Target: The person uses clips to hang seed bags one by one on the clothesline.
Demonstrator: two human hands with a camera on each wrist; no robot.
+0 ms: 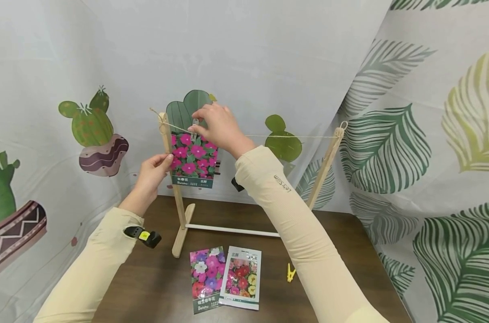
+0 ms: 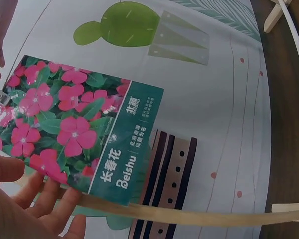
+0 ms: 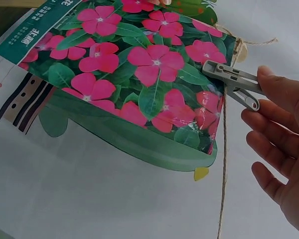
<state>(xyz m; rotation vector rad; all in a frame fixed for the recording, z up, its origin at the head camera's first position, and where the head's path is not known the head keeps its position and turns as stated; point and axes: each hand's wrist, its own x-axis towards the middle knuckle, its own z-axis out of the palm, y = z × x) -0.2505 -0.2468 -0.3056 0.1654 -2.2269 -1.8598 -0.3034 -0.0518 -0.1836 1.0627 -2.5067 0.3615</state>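
Note:
A seed packet (image 1: pixel 194 157) with pink flowers and a green lower band hangs at the twine (image 1: pixel 292 136), near the left post. My left hand (image 1: pixel 151 177) pinches its left edge, thumb in front; the left wrist view shows those fingers (image 2: pixel 49 196) at the packet's border. At the packet's top edge, my right hand (image 1: pixel 220 128) pinches a grey clothespin (image 3: pixel 234 79) between thumb and index finger. The clothespin's jaws lie over the packet and the twine, while the other right fingers (image 3: pixel 271 144) are loosely bent.
The twine runs between two wooden posts (image 1: pixel 327 163) joined low by a white rod (image 1: pixel 232 230). On the brown table (image 1: pixel 147 273) lie a purple-flowered packet (image 1: pixel 205 278), a white-bordered packet (image 1: pixel 241 276) overlapping it, and a yellow clothespin (image 1: pixel 290 272). Printed cloth (image 1: pixel 268 54) hangs behind.

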